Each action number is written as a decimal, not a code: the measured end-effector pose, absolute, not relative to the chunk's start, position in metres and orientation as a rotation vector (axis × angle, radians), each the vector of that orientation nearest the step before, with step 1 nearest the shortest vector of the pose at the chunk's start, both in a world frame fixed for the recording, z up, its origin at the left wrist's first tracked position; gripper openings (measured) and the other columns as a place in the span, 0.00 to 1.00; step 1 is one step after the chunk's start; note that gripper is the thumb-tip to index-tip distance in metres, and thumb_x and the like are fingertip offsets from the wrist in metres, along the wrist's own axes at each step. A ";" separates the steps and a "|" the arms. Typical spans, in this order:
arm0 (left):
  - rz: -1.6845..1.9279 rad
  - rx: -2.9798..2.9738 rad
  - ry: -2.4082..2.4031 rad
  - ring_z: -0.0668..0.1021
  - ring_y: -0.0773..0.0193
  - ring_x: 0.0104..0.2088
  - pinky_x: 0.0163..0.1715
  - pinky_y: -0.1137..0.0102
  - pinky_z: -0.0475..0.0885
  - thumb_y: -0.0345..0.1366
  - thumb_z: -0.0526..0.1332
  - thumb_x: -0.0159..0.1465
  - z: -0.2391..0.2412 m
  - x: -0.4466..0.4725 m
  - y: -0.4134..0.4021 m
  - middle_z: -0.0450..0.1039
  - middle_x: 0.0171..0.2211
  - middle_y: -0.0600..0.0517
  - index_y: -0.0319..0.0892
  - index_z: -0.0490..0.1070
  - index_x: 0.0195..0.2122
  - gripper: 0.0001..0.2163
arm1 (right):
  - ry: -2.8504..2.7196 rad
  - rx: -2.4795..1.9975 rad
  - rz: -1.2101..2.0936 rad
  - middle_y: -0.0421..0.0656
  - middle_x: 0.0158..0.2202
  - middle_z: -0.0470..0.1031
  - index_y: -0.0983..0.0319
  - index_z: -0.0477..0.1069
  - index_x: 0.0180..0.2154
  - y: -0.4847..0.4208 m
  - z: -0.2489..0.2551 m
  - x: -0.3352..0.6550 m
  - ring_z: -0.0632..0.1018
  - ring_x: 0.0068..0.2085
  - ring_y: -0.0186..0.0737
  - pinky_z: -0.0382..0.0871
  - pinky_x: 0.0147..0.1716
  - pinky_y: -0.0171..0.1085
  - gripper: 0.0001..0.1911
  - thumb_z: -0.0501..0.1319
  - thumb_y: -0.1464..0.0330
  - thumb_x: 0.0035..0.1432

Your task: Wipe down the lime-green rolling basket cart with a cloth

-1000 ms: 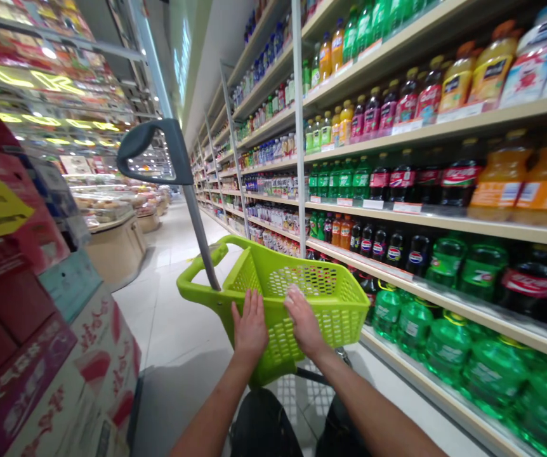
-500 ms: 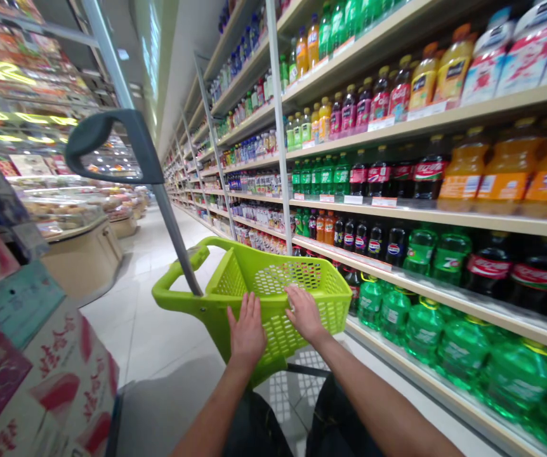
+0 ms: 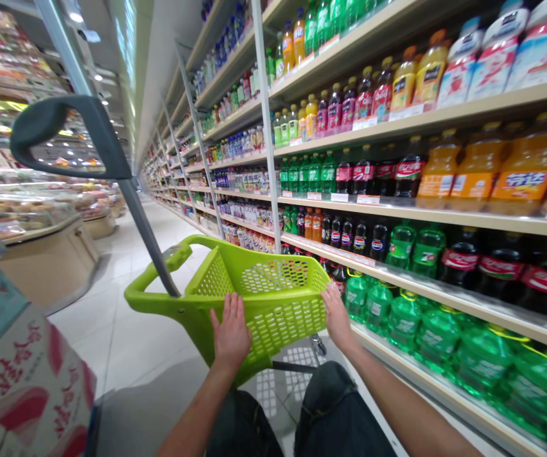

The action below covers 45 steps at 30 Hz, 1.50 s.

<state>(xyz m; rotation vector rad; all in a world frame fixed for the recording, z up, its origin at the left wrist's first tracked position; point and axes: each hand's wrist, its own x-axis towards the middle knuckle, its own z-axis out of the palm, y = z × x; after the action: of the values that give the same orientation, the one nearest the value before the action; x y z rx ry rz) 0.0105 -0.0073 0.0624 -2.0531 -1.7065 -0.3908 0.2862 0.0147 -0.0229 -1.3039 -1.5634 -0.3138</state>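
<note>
The person's left hand [image 3: 230, 330] lies flat, fingers extended and together, against the near wall of the lime-green perforated plastic shopping basket [image 3: 259, 298], with the fingertips at the rim. The hand is spread open and grips nothing; it only presses on the wall. The right hand [image 3: 337, 315] rests at the basket's near right corner, fingers extended upward along the rim; whether they curl over the edge cannot be determined.

The basket stands on the pale tiled floor [image 3: 125, 330], directly ahead of both hands and between them. Its interior shows only mesh walls. Beyond the left hand, a grey metal pull rod [image 3: 147, 238] rises at a tilt from the basket's far left end, ending in a dark grey loop handle [image 3: 66, 136] well above and left of the hands. A green moulded grip bar [image 3: 154, 285] runs along that same end.

Just right of the right hand, shelving [image 3: 397, 216] carries rows of bottled drinks; large green bottles [image 3: 404, 317] occupy the lowest tier nearest that hand. Left of the left hand, a printed cardboard carton [image 3: 26, 387] sits near the floor.
</note>
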 end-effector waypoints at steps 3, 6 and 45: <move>-0.374 -2.071 -1.687 0.47 0.56 0.62 0.57 0.47 0.42 0.30 0.48 0.53 0.065 0.009 -0.009 0.45 0.61 0.46 0.34 0.50 0.58 0.29 | -1.783 -1.113 -0.274 0.45 0.59 0.56 0.62 0.62 0.51 0.013 -0.018 0.248 0.52 0.61 0.39 0.53 0.57 0.49 0.25 0.45 0.80 0.53; -0.349 -2.098 -1.690 0.47 0.55 0.61 0.57 0.47 0.42 0.31 0.48 0.53 0.067 0.008 -0.010 0.45 0.61 0.47 0.34 0.50 0.59 0.30 | -1.790 -1.112 -0.267 0.44 0.58 0.57 0.60 0.61 0.52 0.015 -0.017 0.260 0.54 0.60 0.37 0.55 0.56 0.47 0.26 0.45 0.80 0.53; -0.742 -1.739 -1.732 0.54 0.58 0.60 0.57 0.49 0.40 0.21 0.43 0.53 0.106 -0.116 -0.018 0.53 0.59 0.47 0.38 0.56 0.56 0.27 | -2.133 -0.465 -0.448 0.48 0.49 0.69 0.65 0.69 0.43 -0.005 0.045 0.023 0.59 0.58 0.38 0.61 0.54 0.40 0.13 0.49 0.73 0.61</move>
<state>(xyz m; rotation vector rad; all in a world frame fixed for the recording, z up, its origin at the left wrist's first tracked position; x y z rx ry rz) -0.1157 -0.0178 0.1056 -1.7385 -1.7323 -0.7423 0.0228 -0.0049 0.0447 -0.4645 -2.1325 -0.4479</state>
